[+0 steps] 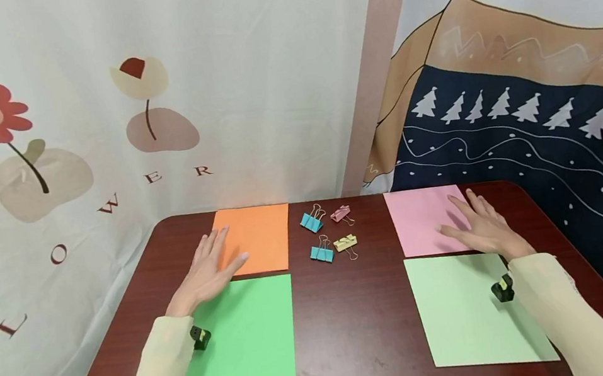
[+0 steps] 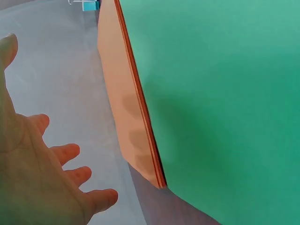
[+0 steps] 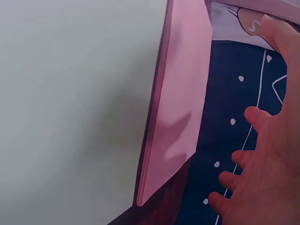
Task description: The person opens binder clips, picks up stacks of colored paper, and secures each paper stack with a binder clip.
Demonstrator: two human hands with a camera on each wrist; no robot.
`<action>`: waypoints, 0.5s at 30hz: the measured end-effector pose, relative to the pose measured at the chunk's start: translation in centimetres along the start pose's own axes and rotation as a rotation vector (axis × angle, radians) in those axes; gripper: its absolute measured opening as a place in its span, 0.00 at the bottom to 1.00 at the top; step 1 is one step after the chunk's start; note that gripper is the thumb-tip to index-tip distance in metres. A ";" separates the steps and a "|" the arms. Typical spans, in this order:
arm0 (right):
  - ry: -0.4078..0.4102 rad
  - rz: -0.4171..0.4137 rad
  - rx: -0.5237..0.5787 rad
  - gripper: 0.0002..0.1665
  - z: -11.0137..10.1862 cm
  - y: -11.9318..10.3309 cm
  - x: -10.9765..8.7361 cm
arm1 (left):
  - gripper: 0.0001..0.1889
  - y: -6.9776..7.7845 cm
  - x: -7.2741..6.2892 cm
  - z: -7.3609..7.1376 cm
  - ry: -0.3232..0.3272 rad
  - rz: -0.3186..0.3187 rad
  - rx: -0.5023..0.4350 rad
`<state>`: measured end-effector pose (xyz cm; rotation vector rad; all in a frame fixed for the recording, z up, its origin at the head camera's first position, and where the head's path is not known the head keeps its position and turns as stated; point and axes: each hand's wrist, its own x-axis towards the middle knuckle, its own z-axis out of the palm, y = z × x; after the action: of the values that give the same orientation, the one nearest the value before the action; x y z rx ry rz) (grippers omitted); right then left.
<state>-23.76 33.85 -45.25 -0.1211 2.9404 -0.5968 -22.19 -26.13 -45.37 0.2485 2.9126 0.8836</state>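
My left hand (image 1: 205, 272) is stretched out with fingers spread, over the left edge of an orange paper stack (image 1: 263, 241) and the top of a green sheet (image 1: 259, 346). In the left wrist view the orange stack (image 2: 117, 89) shows layered edges, and nothing is in the palm. My right hand (image 1: 483, 229), also spread and holding nothing, is over the right part of a pink paper stack (image 1: 417, 223). Below that lies a pale green sheet (image 1: 462, 319). Shadows of the fingers fall on the pink stack (image 3: 183, 93) in the right wrist view.
Between the papers, two blue binder clips (image 1: 311, 221), a pink binder clip (image 1: 341, 213) and a yellow binder clip (image 1: 345, 243) lie on the dark wooden table (image 1: 354, 327). Behind it hang a white flower-print curtain (image 1: 266, 91) and a navy tree-print cloth (image 1: 501, 142).
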 end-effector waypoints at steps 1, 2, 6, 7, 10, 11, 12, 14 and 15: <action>-0.004 0.002 0.003 0.60 -0.1 -0.1 0.1 | 0.48 0.2 0.1 0.0 -0.003 0.002 -0.001; -0.007 0.004 0.006 0.60 -0.1 -0.2 0.3 | 0.48 0.3 0.1 0.1 -0.004 0.004 -0.002; -0.015 0.011 0.006 0.60 -0.3 -0.3 0.8 | 0.48 1.0 0.4 0.4 -0.002 0.026 -0.004; -0.018 0.011 0.008 0.60 -0.3 -0.3 1.0 | 0.48 1.3 0.5 0.4 -0.001 0.035 -0.006; -0.035 0.020 0.019 0.62 -0.3 -0.2 1.3 | 0.47 2.0 0.7 0.7 -0.001 0.054 -0.009; -0.043 0.025 0.029 0.62 -0.3 -0.2 1.4 | 0.47 2.3 0.7 0.8 -0.002 0.060 -0.008; -0.051 0.029 0.040 0.62 -0.3 -0.2 1.5 | 0.47 2.5 0.9 0.9 -0.004 0.066 -0.009; -0.065 0.040 0.063 0.63 -0.3 -0.1 1.6 | 0.47 3.0 1.1 1.1 -0.009 0.074 -0.011; -0.071 0.044 0.073 0.63 -0.2 0.0 1.7 | 0.47 3.2 1.2 1.2 -0.011 0.080 -0.010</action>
<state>-25.43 33.74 -45.21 -0.0685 2.8409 -0.6786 -22.78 -22.58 -44.64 0.3701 2.9057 0.9051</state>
